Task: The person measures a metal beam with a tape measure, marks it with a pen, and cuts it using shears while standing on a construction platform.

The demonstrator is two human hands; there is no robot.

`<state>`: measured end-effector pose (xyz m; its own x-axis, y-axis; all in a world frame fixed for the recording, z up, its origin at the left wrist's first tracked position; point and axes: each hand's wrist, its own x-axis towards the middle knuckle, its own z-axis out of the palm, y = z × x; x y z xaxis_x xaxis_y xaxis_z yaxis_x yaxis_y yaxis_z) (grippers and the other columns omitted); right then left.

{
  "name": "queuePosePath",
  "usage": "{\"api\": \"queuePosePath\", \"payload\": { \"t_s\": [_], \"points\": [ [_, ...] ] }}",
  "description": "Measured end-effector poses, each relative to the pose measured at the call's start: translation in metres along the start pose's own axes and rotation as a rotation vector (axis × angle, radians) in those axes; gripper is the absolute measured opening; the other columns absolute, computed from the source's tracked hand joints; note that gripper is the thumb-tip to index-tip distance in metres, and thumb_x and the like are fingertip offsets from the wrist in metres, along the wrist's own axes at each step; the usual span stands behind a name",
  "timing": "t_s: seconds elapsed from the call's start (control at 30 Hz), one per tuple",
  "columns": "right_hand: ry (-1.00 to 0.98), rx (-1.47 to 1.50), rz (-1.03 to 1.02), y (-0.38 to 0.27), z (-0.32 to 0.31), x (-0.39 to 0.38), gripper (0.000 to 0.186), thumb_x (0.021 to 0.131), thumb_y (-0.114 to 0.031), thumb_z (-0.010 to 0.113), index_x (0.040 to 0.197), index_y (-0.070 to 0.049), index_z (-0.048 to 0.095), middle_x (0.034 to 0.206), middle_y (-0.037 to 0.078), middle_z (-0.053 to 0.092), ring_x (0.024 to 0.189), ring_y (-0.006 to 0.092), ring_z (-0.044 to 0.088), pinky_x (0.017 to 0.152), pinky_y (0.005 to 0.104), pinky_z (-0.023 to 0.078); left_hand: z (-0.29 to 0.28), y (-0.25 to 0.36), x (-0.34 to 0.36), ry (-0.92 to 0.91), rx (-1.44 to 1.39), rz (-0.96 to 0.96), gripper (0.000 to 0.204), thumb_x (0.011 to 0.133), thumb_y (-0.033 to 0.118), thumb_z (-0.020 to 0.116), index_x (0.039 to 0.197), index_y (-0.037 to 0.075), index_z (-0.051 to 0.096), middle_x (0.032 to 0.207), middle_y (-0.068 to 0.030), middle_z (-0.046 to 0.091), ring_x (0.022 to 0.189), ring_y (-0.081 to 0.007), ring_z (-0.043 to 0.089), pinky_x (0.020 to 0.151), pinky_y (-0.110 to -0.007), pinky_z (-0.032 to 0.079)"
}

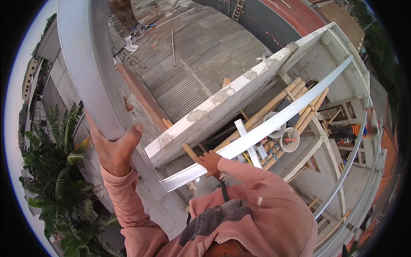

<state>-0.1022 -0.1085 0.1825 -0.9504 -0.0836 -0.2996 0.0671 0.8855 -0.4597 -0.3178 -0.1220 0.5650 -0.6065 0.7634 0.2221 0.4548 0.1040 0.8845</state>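
Observation:
My left hand (114,150) is closed around the lower end of a grey metal channel (87,51), which rises steeply past the top of the view. The thumb lies on the near side; most of the fingers are hidden behind the metal. Nearer the middle, my right hand (209,163) grips the edge of a long, shiny metal channel (274,124). That channel slants from beside the pale wall to the far right wall top. Below it lies a shorter metal piece (247,143), crossing beneath at an angle.
Bamboo poles (274,103) form a scaffold under the long channel, with a white bucket (291,140) on it. A rough wall top (205,107) borders a corrugated roof (192,64). Another person in orange (356,129) is at the right. Leafy plants (55,171) grow far below left.

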Motion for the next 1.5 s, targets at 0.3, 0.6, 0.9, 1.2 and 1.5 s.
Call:
{"api": "queuePosePath", "payload": {
  "t_s": [0.3, 0.6, 0.9, 1.2, 1.5],
  "points": [
    [0.051, -0.081, -0.019, 0.07, -0.029, -0.097, 0.087, 0.068, -0.059, 0.078, 0.132, -0.008, 0.05, 0.117, 0.009, 0.059, 0.107, 0.0267, 0.057, 0.088, 0.0439, 0.042, -0.162, -0.004, -0.041, 0.467, -0.461, 0.155, 0.091, 0.07, 0.03, 0.066, 0.142, -0.011, 0.03, 0.126, -0.026, 0.045, 0.112, -0.0326, 0.053, 0.104, -0.043, 0.04],
    [0.038, -0.144, 0.018, 0.123, -0.073, -0.167, 0.089, 0.064, -0.058, 0.081, 0.131, -0.008, 0.05, 0.118, 0.009, 0.058, 0.107, 0.0267, 0.056, 0.089, 0.0426, 0.04, -0.265, -0.094, -0.153, 0.569, -0.816, 0.238, 0.092, 0.068, 0.024, 0.065, 0.145, -0.007, 0.025, 0.117, -0.0194, 0.037, 0.107, -0.028, 0.04, 0.1, -0.041, 0.035],
    [0.235, -0.307, 0.014, 0.15, -0.171, -0.179, 0.088, 0.059, -0.053, 0.084, 0.126, -0.006, 0.051, 0.115, 0.01, 0.057, 0.103, 0.0289, 0.054, 0.088, 0.0447, 0.04, -0.285, -0.179, -0.274, 0.765, -1.108, 0.417, 0.083, 0.061, 0.018, 0.066, 0.136, -0.006, 0.039, 0.109, -0.0163, 0.042, 0.103, -0.0272, 0.045, 0.097, -0.043, 0.039],
    [-0.071, -0.249, 0.038, 0.135, -0.197, -0.219, 0.094, 0.059, -0.053, 0.086, 0.131, -0.004, 0.05, 0.115, 0.012, 0.058, 0.108, 0.0309, 0.055, 0.095, 0.0448, 0.04, -0.254, -0.23, -0.293, 0.902, -1.176, 0.284, 0.09, 0.064, 0.018, 0.069, 0.141, -0.007, 0.032, 0.109, -0.0143, 0.04, 0.1, -0.0245, 0.045, 0.094, -0.041, 0.041],
    [0.021, -0.232, 0.001, 0.138, -0.198, -0.222, 0.087, 0.056, -0.05, 0.087, 0.123, -0.005, 0.053, 0.112, 0.012, 0.058, 0.104, 0.0307, 0.055, 0.088, 0.0421, 0.043, -0.246, -0.225, -0.307, 0.855, -1.338, 0.277, 0.081, 0.065, 0.018, 0.072, 0.135, -0.005, 0.039, 0.107, -0.0124, 0.043, 0.1, -0.0241, 0.047, 0.093, -0.04, 0.043]
  ]
}}
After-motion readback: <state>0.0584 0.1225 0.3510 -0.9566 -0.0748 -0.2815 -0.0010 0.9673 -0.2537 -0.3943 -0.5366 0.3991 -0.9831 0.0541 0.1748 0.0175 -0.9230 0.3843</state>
